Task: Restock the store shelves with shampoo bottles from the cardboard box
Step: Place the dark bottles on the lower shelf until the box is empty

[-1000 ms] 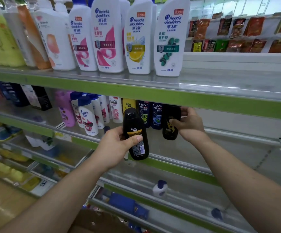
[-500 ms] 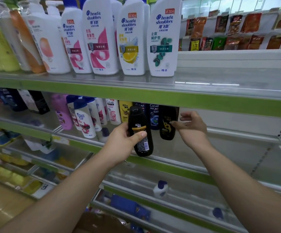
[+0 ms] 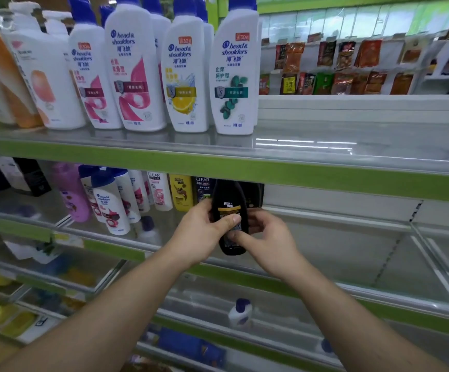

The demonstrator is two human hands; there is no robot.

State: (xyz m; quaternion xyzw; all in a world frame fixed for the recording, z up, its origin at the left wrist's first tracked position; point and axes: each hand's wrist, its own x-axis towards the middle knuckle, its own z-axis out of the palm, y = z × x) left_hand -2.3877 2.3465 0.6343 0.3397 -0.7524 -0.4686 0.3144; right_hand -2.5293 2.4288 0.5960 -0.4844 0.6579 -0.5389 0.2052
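Shampoo bottle (image 3: 230, 218), black with a gold band on its label, is upright in front of the middle shelf (image 3: 325, 234), held between both my hands. My left hand (image 3: 199, 237) wraps the bottle's left side, its grip closed, with the thumb pressed across the label. My right hand (image 3: 267, 242) closes on the lower right side, its thumb lying on the bottle's lower label and its fingers curled behind. The bottle's base hangs near the shelf's front edge; I cannot tell whether it touches the shelf.

Behind the held bottle, a second black bottle (image 3: 254, 196) stands on the middle shelf, beside a dark CLEAR bottle (image 3: 203, 189) and a yellow bottle (image 3: 181, 193). Further left stand white bottles with blue caps (image 3: 110, 205) and a pink bottle (image 3: 70, 191).

On the upper shelf (image 3: 298, 149), large white head & shoulders bottles (image 3: 183, 73) stand in a row. The right part of the middle shelf is bare metal.
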